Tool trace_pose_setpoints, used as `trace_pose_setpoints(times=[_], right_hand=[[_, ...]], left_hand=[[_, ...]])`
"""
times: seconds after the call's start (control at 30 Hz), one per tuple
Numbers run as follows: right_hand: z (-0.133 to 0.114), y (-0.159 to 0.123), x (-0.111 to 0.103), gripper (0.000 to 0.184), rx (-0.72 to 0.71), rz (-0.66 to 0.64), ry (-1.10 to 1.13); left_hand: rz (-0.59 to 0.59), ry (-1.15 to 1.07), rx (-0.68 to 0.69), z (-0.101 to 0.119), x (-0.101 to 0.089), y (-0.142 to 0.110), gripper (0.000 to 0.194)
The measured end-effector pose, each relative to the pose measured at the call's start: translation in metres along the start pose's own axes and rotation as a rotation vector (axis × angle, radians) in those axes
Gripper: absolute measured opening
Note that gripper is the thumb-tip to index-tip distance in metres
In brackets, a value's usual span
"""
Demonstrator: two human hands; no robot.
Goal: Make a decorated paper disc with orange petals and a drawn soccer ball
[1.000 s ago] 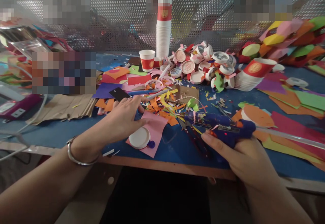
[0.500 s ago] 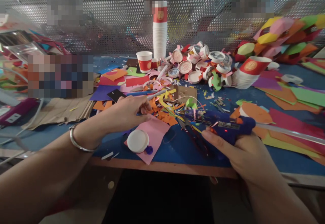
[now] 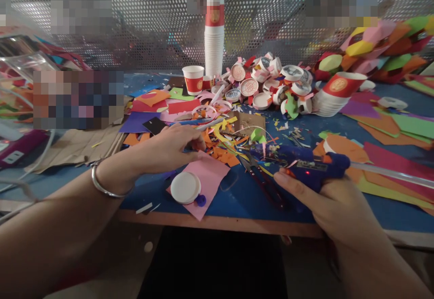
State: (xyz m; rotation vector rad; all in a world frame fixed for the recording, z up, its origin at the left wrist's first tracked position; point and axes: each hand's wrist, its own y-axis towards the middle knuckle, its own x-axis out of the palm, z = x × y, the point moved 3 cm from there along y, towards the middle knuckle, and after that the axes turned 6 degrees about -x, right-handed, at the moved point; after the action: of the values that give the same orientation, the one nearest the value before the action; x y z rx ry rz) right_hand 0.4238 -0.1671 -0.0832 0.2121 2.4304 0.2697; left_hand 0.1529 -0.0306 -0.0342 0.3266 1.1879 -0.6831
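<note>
The step in hand looks like a gluing step, or getting ready for one. The right hand [image 3: 334, 204] has its fingers wrapped around a blue glue gun [image 3: 301, 161], and a little red light glows on it. A clear glue stick [image 3: 389, 174] pokes out of its back. The left hand [image 3: 171, 147] has bent fingers by the top edge of the pink paper [image 3: 213, 177]; I cannot tell if they pinch it. On that paper lies a white disc [image 3: 185, 187], with a small purple piece [image 3: 201, 200] beside it. I think the next move calls for a steady left hand and care with the tip (it may be hot).

The blue worktop [image 3: 233, 204] is very messy. Scissors [image 3: 267, 188] lie under the gun, close to orange and yellow scraps [image 3: 220, 154]. Farther back are a cup [image 3: 194, 82], a tall cup stack [image 3: 214, 50], a heap of round pieces [image 3: 249, 86] and a leaning cup stack [image 3: 339, 93]. Behind it all stands a gray screen [image 3: 271, 32] full of little holes.
</note>
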Motion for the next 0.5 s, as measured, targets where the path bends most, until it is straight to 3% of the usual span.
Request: trace_pose_setpoints(times=[0.27,0.5], right_hand=[[0.001,0.001,-0.001,0.040,-0.019,0.017,0.010],[0.006,0.001,-0.001,0.035,0.020,0.063,0.075]], left_hand=[[-0.050,-0.043,-0.014,0.003,-0.003,0.006,0.010],[-0.039,-0.051,0.040,0.021,-0.017,0.015,0.012]])
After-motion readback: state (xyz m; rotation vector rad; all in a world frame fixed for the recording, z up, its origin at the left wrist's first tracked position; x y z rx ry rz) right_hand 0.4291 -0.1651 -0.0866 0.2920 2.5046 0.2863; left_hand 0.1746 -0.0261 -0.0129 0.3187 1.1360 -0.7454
